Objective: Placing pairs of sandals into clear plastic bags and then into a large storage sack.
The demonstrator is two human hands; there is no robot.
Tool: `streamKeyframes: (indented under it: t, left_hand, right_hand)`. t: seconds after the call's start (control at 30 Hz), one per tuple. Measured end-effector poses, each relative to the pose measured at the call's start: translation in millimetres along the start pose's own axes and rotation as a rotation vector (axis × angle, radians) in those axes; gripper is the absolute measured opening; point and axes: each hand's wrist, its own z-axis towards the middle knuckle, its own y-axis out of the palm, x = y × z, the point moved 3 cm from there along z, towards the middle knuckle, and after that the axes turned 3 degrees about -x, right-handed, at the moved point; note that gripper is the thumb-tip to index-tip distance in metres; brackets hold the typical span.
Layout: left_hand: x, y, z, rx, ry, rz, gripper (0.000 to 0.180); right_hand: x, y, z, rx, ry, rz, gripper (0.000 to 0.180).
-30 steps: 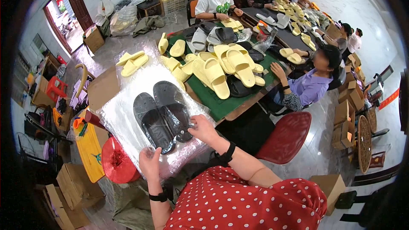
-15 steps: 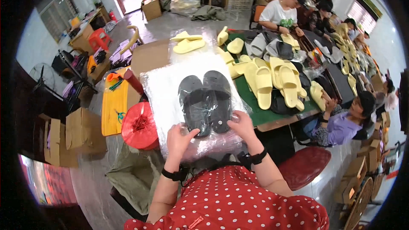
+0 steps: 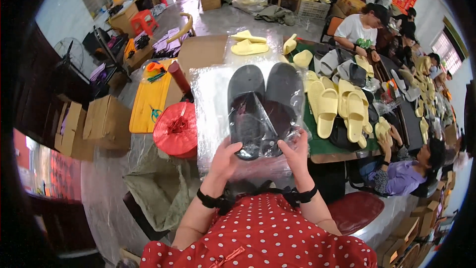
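A pair of black slippers (image 3: 246, 87) lies side by side in a clear plastic bag, toes pointing away from me. My left hand (image 3: 225, 160) grips the near left corner of this bag, thumb on top by one heel. At the near right corner my right hand (image 3: 296, 156) grips it the same way, thumb by the other heel. Both sets of fingers are partly hidden under the bag. Below the slippers is a stack of clear plastic bags (image 3: 210, 104) on the table. Just beyond it, two pale yellow slippers (image 3: 249, 47) lie on clear plastic.
Several yellow slippers (image 3: 327, 111) crowd the green tabletop (image 3: 317, 147) to the right, with grey and black ones behind. Left are a red twine roll (image 3: 176, 131), a dark red cylinder (image 3: 178, 77) and teal scissors (image 3: 155, 114). Co-workers (image 3: 357, 32) sit along the table's right side.
The bagged slippers look larger and nearer, lifted toward me by both hands, which keep their grip. The whole view has shifted, so the surroundings sit farther right.
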Motion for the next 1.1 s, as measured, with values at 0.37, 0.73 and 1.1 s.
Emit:
streamKeyframes:
  t: [0.37, 0.73, 1.1]
  left_hand:
    - [20.6, -31.9, -57.4, 0.139, 0.218, 0.142, 0.054]
    - [46.6, -336.5, -259.1, 1.291, 0.137, 0.219, 0.034]
    - [29.0, -464.0, -240.2, 1.188, -0.521, 0.368, 0.045]
  right_hand:
    - [-23.3, 41.7, -23.1, -0.556, -0.263, -0.329, 0.070]
    - [22.0, 37.3, 11.0, -0.066, -0.252, -0.705, 0.038]
    - [32.5, 49.3, -2.4, -0.013, -0.379, -0.921, 0.031]
